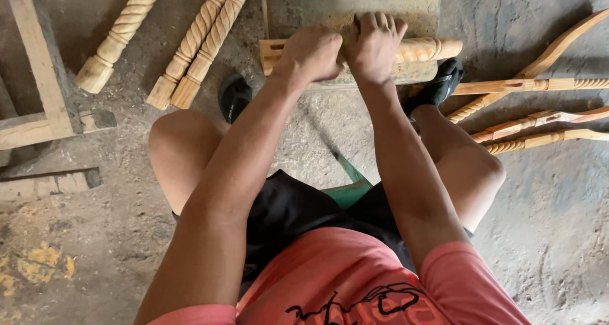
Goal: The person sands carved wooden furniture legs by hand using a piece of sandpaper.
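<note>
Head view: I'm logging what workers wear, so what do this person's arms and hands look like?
Both arms are bare from short salmon-pink sleeves down. The left hand and right hand wear no gloves; no watch, ring or bracelet shows.

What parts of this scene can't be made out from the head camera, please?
- Middle of the carved wooden post: covered by the left hand and right hand.
- Whatever the left fingers enclose: hidden inside the fist.
- Seat under the person: mostly hidden by the shorts.
- Curved wooden legs: cut off by the right edge.
</note>
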